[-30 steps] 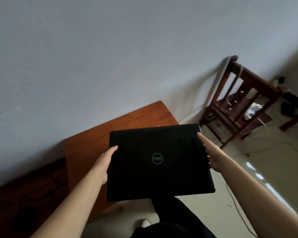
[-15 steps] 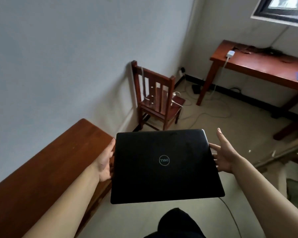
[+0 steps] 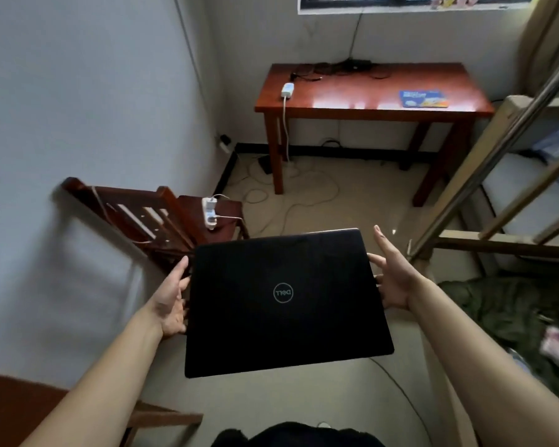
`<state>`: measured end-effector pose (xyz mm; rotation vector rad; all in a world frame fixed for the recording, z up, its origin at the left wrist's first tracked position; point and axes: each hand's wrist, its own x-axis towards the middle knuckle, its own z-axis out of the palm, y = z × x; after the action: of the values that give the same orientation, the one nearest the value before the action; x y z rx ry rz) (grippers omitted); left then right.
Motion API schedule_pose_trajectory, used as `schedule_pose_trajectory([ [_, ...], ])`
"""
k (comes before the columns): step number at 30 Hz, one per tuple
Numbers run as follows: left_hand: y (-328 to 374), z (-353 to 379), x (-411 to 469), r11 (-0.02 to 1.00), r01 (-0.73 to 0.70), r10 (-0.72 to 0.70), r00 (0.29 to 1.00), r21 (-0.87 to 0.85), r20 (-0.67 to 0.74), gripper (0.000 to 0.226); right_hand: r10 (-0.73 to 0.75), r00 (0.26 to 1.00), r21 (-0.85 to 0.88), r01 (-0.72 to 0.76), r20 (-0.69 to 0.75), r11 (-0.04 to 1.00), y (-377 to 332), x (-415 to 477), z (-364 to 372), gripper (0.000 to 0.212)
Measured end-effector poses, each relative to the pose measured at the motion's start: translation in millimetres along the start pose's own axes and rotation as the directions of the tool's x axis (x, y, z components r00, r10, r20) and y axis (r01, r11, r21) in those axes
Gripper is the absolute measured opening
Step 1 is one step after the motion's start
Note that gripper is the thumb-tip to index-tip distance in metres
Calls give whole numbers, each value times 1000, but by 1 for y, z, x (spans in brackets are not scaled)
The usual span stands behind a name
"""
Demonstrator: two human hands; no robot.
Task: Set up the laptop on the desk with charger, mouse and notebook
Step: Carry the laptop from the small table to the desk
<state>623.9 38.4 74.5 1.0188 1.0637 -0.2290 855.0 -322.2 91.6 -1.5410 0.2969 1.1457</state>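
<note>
1. Low in the frame's centre, the closed black laptop [image 3: 284,301] is carried flat in the air, lid up, its long axis running left to right.
2. The left hand [image 3: 171,298] presses its left edge and the right hand [image 3: 396,279] its right edge; both hands are spread wide, palms inward, clamping the laptop between them.
3. Left of centre stands a wooden chair [image 3: 162,217] bearing a white power strip [image 3: 209,212].
4. Straight ahead, at upper centre and well apart from the hands, stands the counter [image 3: 368,101], with a white charger [image 3: 287,90], black cables [image 3: 333,70] and a blue notebook [image 3: 423,98] on it. Neither hand is clearly nearer.
</note>
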Motion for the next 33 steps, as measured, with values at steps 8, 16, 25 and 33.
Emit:
schedule_pose_trajectory([
  [8, 91, 51, 98, 997, 62, -67, 993, 52, 101, 83, 43, 998, 72, -39, -55, 997, -78, 64, -38, 113],
  [16, 242, 91, 222, 984, 54, -97, 963, 172, 250, 93, 35, 982, 158, -5, -187, 987, -184, 149, -40, 107],
  [25, 412, 194, 326, 938, 19, -149, 924, 346, 353, 86, 19, 936, 339, 108, -350, 935, -291, 214, -77, 94],
  [33, 504, 316, 426, 880, 20, -198, 924, 474, 329, 75, 51, 939, 414, 101, -340, 904, -381, 313, -174, 76],
])
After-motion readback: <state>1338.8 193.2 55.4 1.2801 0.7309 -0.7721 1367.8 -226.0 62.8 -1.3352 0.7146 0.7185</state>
